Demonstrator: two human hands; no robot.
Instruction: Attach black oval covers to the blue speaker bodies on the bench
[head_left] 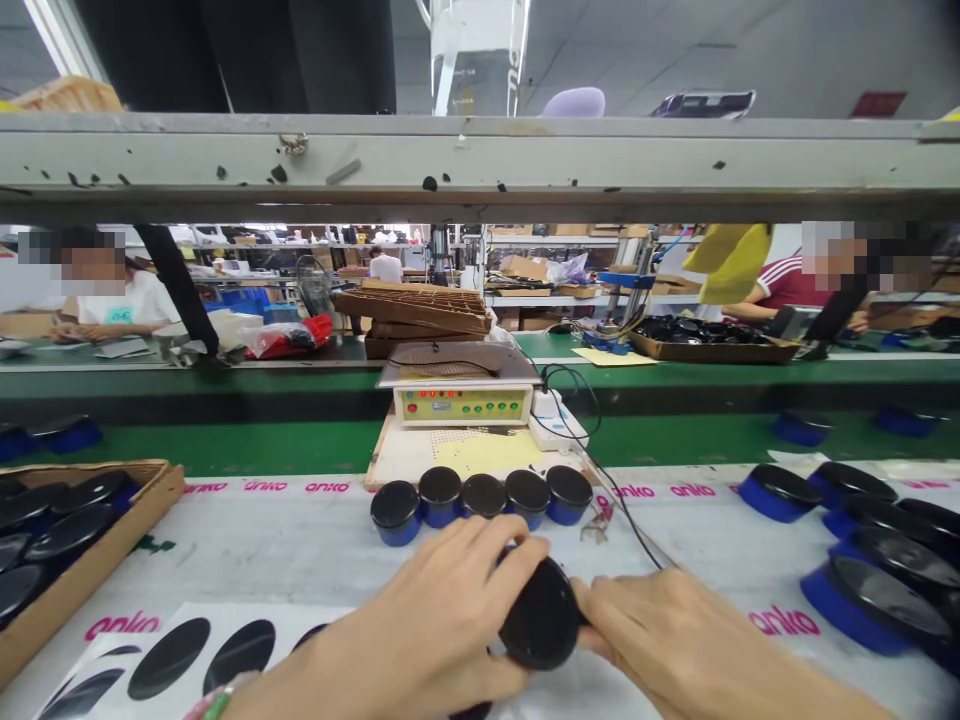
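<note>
My left hand (pixel 450 600) is wrapped around a round black-topped piece (pixel 541 620), tilted with its dark disc face towards me. Against its right edge, the fingers of my right hand (pixel 645 620) are closed; anything small between them is hidden. Just beyond my hands stands a row of round pieces (pixel 396 510) with glossy black tops and blue sides. A white sheet with black oval-looking discs (pixel 169 658) lies at the lower left, partly under my left forearm.
A cardboard tray (pixel 97 565) of black-topped pieces sits at left; more blue-sided pieces (pixel 877 600) cluster at right. Behind the row is a control box (pixel 465 402) with buttons and a cable. A shelf beam (pixel 480 160) crosses overhead. People sit beyond the green conveyor belt (pixel 285 440).
</note>
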